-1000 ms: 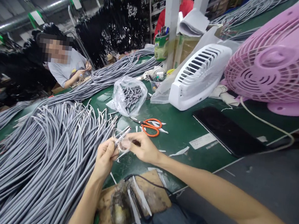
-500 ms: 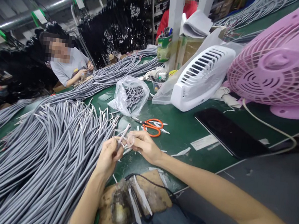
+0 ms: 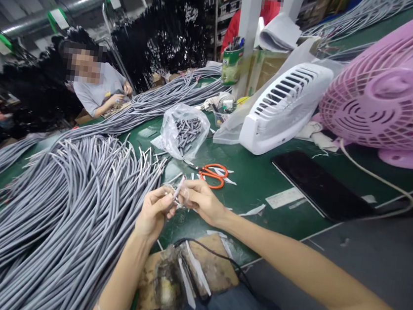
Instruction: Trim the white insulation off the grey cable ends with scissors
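Room: metal duct (image 3: 77, 9) overhead; blk bundles (image 3: 160, 38), co-worker (image 3: 100, 85) at back L.
Green bench (image 3: 245, 192): wht scraps (image 3: 255, 211).
Grey cables (image 3: 80, 215): big heap, your L.
Pink fan (image 3: 386, 111), white fan (image 3: 286, 109): your R.
Clear bag (image 3: 184, 132): grey pcs inside, mid-bench.
Your L hand (image 3: 155, 211): narrow pinch on grey stub (image 3: 179, 188).
Your R hand (image 3: 204, 202): narrow, on clear film (image 3: 185, 196) beside it.
Scissors (image 3: 214, 176): nr bag.
Grey stub: above bench, btwn hands.

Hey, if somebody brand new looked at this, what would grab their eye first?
Probably the big pink fan at the upper right, and the thick mass of grey cables filling the left side. Near the centre, the left hand holds a slim greyish piece with the right hand close against it, and orange-handled scissors lie just beyond.
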`<state>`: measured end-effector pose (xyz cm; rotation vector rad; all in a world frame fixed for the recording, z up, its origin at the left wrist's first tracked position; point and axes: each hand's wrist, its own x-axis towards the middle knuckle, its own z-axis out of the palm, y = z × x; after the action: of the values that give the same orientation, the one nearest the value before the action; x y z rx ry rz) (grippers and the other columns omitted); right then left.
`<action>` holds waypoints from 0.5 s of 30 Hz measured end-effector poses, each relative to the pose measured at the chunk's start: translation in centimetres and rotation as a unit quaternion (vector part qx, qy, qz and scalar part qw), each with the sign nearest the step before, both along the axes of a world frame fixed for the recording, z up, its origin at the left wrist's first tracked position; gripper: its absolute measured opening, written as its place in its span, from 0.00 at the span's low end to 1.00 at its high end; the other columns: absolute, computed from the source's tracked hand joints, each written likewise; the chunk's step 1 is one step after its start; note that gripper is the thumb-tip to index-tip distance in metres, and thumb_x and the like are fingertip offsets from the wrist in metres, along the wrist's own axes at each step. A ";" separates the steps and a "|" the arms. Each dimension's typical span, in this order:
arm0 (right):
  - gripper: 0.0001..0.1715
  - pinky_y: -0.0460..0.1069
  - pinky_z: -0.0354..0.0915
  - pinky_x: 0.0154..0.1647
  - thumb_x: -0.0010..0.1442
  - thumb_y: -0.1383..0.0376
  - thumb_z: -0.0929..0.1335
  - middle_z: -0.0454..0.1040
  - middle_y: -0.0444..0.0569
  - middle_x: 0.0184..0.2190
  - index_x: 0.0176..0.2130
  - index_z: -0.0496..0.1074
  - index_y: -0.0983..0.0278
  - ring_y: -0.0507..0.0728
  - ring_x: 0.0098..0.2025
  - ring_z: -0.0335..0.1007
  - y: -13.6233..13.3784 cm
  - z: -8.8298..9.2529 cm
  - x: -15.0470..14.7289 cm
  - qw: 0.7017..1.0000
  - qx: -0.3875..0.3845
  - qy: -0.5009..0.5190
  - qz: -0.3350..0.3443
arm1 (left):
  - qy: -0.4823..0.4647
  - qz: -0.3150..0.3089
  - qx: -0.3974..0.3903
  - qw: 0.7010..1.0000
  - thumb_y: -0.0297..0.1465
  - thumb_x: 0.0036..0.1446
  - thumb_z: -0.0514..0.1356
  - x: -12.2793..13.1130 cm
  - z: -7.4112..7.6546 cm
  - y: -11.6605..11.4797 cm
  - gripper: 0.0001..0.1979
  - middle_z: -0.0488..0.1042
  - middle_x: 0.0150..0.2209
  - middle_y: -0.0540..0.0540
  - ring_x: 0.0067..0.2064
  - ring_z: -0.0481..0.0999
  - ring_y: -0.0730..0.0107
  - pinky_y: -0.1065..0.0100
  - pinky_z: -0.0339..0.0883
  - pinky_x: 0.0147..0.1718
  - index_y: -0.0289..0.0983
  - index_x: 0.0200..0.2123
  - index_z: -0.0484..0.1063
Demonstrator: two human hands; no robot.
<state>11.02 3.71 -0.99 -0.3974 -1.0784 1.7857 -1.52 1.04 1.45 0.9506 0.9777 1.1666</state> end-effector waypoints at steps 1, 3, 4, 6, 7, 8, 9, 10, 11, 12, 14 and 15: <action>0.18 0.44 0.36 0.16 0.44 0.56 0.70 0.57 0.39 0.13 0.19 0.66 0.68 0.44 0.15 0.42 0.0 0.0 0.0 1.000 -0.002 0.000 -0.001 | 0.003 0.000 0.001 1.000 0.39 0.33 0.69 0.0 0.0 0.0 0.16 0.66 0.17 0.51 0.17 0.60 0.82 0.78 0.49 0.14 0.32 0.20 0.71; 0.18 0.44 0.35 0.15 0.44 0.56 0.70 0.56 0.38 0.13 0.19 0.66 0.68 0.44 0.15 0.42 0.1 0.1 0.0 1.000 -0.006 0.002 -0.002 | 0.006 -0.005 0.007 1.000 0.39 0.34 0.69 0.0 0.1 -0.1 0.16 0.65 0.18 0.51 0.17 0.58 0.82 0.78 0.49 0.15 0.32 0.20 0.72; 0.17 0.44 0.35 0.15 0.44 0.57 0.70 0.56 0.38 0.12 0.18 0.66 0.68 0.44 0.14 0.41 0.1 0.1 0.1 1.000 -0.007 0.004 -0.002 | 0.008 -0.010 0.011 1.000 0.39 0.35 0.69 0.0 0.1 -0.1 0.16 0.65 0.18 0.51 0.17 0.58 0.83 0.78 0.49 0.15 0.32 0.21 0.72; 0.17 0.44 0.34 0.15 0.44 0.57 0.71 0.54 0.37 0.12 0.18 0.66 0.68 0.43 0.14 0.40 0.1 0.1 0.2 1.000 -0.011 0.008 0.000 | 0.008 -0.023 0.021 0.999 0.40 0.35 0.69 -0.1 0.2 -0.1 0.16 0.66 0.19 0.50 0.18 0.57 0.83 0.77 0.48 0.15 0.32 0.21 0.72; 0.17 0.44 0.34 0.15 0.43 0.57 0.71 0.53 0.37 0.12 0.18 0.66 0.68 0.43 0.14 0.40 0.2 0.0 0.2 1.000 -0.014 0.009 0.003 | 0.006 -0.028 0.027 0.999 0.40 0.35 0.69 -0.1 0.2 -0.1 0.17 0.66 0.20 0.50 0.18 0.57 0.83 0.77 0.48 0.15 0.32 0.22 0.72; 0.17 0.44 0.34 0.15 0.43 0.57 0.71 0.53 0.37 0.12 0.19 0.67 0.68 0.43 0.14 0.40 0.2 0.0 0.2 1.000 -0.019 0.012 0.006 | 0.003 -0.030 0.033 0.999 0.40 0.35 0.69 -0.1 0.1 -0.1 0.17 0.66 0.20 0.50 0.18 0.57 0.83 0.77 0.48 0.16 0.32 0.22 0.72; 0.18 0.44 0.34 0.15 0.43 0.56 0.71 0.53 0.37 0.11 0.19 0.66 0.68 0.43 0.14 0.40 0.2 0.0 0.2 0.999 -0.027 0.016 0.012 | -0.001 -0.031 0.040 0.999 0.40 0.36 0.69 -0.1 0.1 0.0 0.17 0.66 0.20 0.50 0.18 0.57 0.83 0.77 0.47 0.16 0.32 0.22 0.72; 0.18 0.44 0.34 0.15 0.42 0.56 0.72 0.53 0.36 0.11 0.19 0.66 0.68 0.43 0.14 0.39 0.1 -0.1 0.1 0.999 -0.037 0.020 0.018 | -0.006 -0.031 0.047 0.998 0.41 0.36 0.69 -0.1 0.0 0.0 0.18 0.65 0.20 0.50 0.18 0.57 0.83 0.76 0.47 0.16 0.32 0.22 0.71; 0.19 0.43 0.33 0.14 0.42 0.56 0.72 0.52 0.36 0.11 0.19 0.66 0.68 0.43 0.14 0.39 0.1 -0.1 0.1 0.998 -0.048 0.025 0.024 | -0.011 -0.031 0.052 0.998 0.41 0.36 0.69 -0.1 -0.1 0.0 0.18 0.65 0.20 0.51 0.18 0.56 0.83 0.76 0.47 0.16 0.32 0.23 0.71; 0.19 0.43 0.33 0.14 0.42 0.56 0.72 0.51 0.35 0.11 0.18 0.65 0.68 0.43 0.13 0.38 0.1 -0.1 0.0 0.997 -0.057 0.030 0.031 | -0.015 -0.033 0.056 0.998 0.41 0.36 0.69 -0.1 -0.2 0.1 0.18 0.64 0.20 0.51 0.18 0.56 0.83 0.76 0.47 0.16 0.33 0.23 0.71; 0.20 0.43 0.32 0.14 0.41 0.55 0.73 0.51 0.35 0.11 0.19 0.64 0.67 0.42 0.13 0.38 0.1 -0.1 -0.2 0.995 -0.073 0.041 0.046 | -0.024 -0.043 0.059 0.997 0.41 0.36 0.69 -0.2 -0.4 0.2 0.18 0.63 0.20 0.51 0.18 0.55 0.83 0.76 0.47 0.16 0.33 0.22 0.70; 0.21 0.42 0.32 0.13 0.41 0.55 0.73 0.51 0.35 0.11 0.18 0.63 0.67 0.42 0.13 0.37 0.2 0.1 -0.1 0.994 -0.083 0.050 0.055 | -0.031 -0.048 0.059 0.997 0.41 0.36 0.69 -0.2 -0.4 0.2 0.18 0.63 0.20 0.52 0.18 0.55 0.83 0.76 0.46 0.16 0.33 0.22 0.69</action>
<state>10.89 3.92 -0.92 -0.3498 -0.9008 1.9792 -1.77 1.26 1.01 1.0376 0.8118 1.1748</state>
